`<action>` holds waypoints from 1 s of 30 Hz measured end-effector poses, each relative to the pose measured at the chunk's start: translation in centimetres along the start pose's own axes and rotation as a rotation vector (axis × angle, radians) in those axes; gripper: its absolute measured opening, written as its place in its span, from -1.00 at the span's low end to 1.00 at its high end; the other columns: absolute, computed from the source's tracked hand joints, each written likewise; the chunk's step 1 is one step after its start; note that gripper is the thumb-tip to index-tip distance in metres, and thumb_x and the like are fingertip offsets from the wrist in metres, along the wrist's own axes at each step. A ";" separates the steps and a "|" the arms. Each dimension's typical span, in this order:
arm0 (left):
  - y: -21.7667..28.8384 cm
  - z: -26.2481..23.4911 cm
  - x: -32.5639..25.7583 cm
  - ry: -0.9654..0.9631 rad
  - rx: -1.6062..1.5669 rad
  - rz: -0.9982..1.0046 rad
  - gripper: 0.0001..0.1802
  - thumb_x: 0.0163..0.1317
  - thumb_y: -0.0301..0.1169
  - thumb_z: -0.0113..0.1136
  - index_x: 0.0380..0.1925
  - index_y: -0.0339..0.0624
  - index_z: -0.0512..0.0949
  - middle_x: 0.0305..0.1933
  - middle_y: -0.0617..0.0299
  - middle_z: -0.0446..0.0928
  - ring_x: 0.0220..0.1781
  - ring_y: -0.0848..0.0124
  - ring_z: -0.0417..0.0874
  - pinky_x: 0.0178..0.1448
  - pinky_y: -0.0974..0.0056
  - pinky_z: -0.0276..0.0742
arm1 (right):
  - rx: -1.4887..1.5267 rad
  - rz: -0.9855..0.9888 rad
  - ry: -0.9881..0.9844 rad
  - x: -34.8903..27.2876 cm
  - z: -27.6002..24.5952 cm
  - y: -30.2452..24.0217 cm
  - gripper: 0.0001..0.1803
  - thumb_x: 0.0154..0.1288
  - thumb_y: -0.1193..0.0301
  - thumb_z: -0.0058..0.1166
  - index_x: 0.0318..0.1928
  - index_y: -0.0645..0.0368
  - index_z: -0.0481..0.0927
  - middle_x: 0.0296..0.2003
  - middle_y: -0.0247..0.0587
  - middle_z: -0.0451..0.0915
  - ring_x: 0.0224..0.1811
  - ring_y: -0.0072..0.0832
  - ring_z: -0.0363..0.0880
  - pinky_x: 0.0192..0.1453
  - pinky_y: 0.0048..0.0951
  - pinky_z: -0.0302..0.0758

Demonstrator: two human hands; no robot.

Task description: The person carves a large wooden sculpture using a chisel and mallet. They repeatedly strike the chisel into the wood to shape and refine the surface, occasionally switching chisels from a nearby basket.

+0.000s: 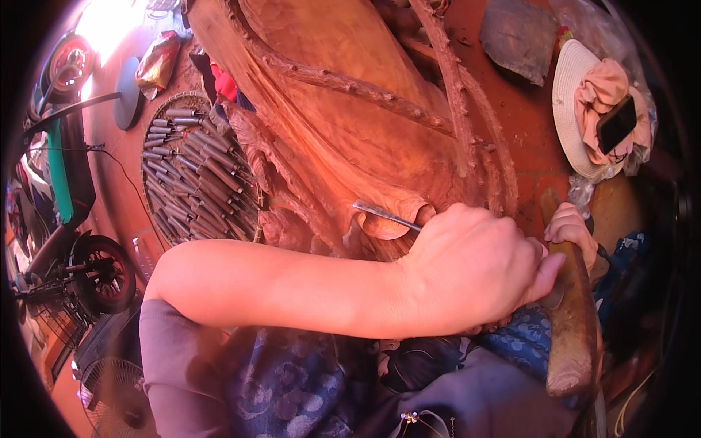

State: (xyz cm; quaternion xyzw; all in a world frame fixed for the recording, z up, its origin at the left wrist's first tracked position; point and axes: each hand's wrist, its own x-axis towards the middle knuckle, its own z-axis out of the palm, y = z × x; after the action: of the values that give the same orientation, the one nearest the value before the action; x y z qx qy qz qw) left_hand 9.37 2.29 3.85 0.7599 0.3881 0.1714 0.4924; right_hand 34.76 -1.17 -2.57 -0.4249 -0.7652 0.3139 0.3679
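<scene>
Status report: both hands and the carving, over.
Left hand closed on chisel. Right hand grips wooden club. Blade over carved wood, contact unclear. Left forearm crosses the view.

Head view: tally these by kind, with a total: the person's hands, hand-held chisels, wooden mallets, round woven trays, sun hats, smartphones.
Hands, left hand and right hand: 2
Hand-held chisel: 1
Wooden mallet: 1
Round woven tray: 1
Sun hat: 1
Smartphone: 1
Total: 7

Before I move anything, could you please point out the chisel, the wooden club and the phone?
Chisel [387, 215]: head view, middle of the exposed metal.
Wooden club [572, 332]: head view, on its thick lower part.
Phone [617, 125]: head view, middle of its dark face.
</scene>
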 end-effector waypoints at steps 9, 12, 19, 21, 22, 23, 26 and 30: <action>-0.4 -0.4 0.3 -0.043 0.042 -0.032 -0.47 0.46 -0.05 0.04 -0.60 -0.16 0.61 -0.67 0.00 0.55 -0.65 -0.06 0.58 -0.55 -0.06 0.52 | -0.056 0.015 -0.040 -0.3 0.3 0.7 -0.59 -0.10 0.64 0.47 -0.39 0.15 0.41 -0.52 -0.25 0.48 -0.47 -0.35 0.46 -0.18 -0.26 0.46; -0.5 -0.1 0.2 -0.002 0.026 -0.005 -0.48 0.46 -0.05 0.04 -0.59 -0.16 0.62 -0.67 0.00 0.54 -0.65 -0.07 0.58 -0.55 -0.06 0.52 | -0.036 0.006 -0.022 -0.7 0.6 1.2 -0.59 -0.11 0.64 0.47 -0.40 0.15 0.41 -0.52 -0.25 0.47 -0.47 -0.34 0.47 -0.18 -0.27 0.46; -0.9 -0.1 0.1 -0.014 0.019 -0.008 -0.49 0.45 -0.03 0.05 -0.56 -0.16 0.62 -0.68 0.00 0.54 -0.65 -0.07 0.58 -0.55 -0.05 0.52 | -0.098 -0.009 -0.003 -0.9 0.7 1.7 -0.62 0.01 0.63 0.45 -0.36 0.16 0.40 -0.50 -0.23 0.49 -0.45 -0.34 0.47 -0.17 -0.22 0.49; -1.2 0.2 0.1 0.004 0.032 -0.011 -0.48 0.45 -0.03 0.06 -0.57 -0.16 0.61 -0.68 0.00 0.54 -0.65 -0.06 0.58 -0.55 -0.06 0.52 | -0.110 -0.011 -0.026 -1.1 0.6 2.0 -0.62 0.04 0.62 0.44 -0.35 0.16 0.40 -0.49 -0.22 0.50 -0.44 -0.34 0.47 -0.16 -0.20 0.49; -1.1 0.0 0.0 -0.004 0.024 -0.003 -0.48 0.45 -0.02 0.06 -0.57 -0.16 0.61 -0.68 0.00 0.54 -0.65 -0.07 0.58 -0.55 -0.06 0.51 | -0.065 -0.044 -0.001 -1.4 0.4 2.1 -0.62 0.04 0.63 0.43 -0.34 0.16 0.40 -0.49 -0.22 0.50 -0.44 -0.34 0.47 -0.16 -0.20 0.49; -1.1 -0.3 -0.1 -0.012 0.016 0.006 -0.48 0.44 -0.02 0.06 -0.57 -0.17 0.60 -0.68 -0.01 0.53 -0.65 -0.07 0.58 -0.55 -0.06 0.51 | -0.020 -0.077 0.023 -1.3 0.4 1.9 -0.62 0.04 0.63 0.43 -0.33 0.16 0.40 -0.48 -0.22 0.50 -0.43 -0.34 0.48 -0.16 -0.19 0.49; -1.2 0.2 -0.1 0.015 0.045 0.022 -0.47 0.44 -0.01 0.06 -0.58 -0.17 0.60 -0.69 -0.02 0.53 -0.65 -0.08 0.58 -0.55 -0.08 0.51 | -0.153 -0.024 -0.047 -1.0 0.4 1.6 -0.59 -0.01 0.67 0.44 -0.33 0.16 0.40 -0.48 -0.21 0.50 -0.44 -0.33 0.47 -0.18 -0.19 0.48; -1.3 0.2 -0.5 0.023 0.050 0.028 -0.47 0.43 0.00 0.07 -0.58 -0.17 0.60 -0.70 -0.03 0.52 -0.66 -0.09 0.58 -0.56 -0.09 0.50 | -0.007 -0.080 0.051 -1.9 0.8 2.5 -0.57 -0.06 0.69 0.44 -0.32 0.16 0.39 -0.48 -0.19 0.49 -0.44 -0.31 0.47 -0.19 -0.20 0.48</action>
State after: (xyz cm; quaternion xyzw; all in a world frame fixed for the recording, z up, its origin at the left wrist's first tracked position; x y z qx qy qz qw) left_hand 8.64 2.11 2.68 0.7752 0.3873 0.1775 0.4664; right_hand 35.87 -1.90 -5.52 -0.4030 -0.7732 0.2851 0.3981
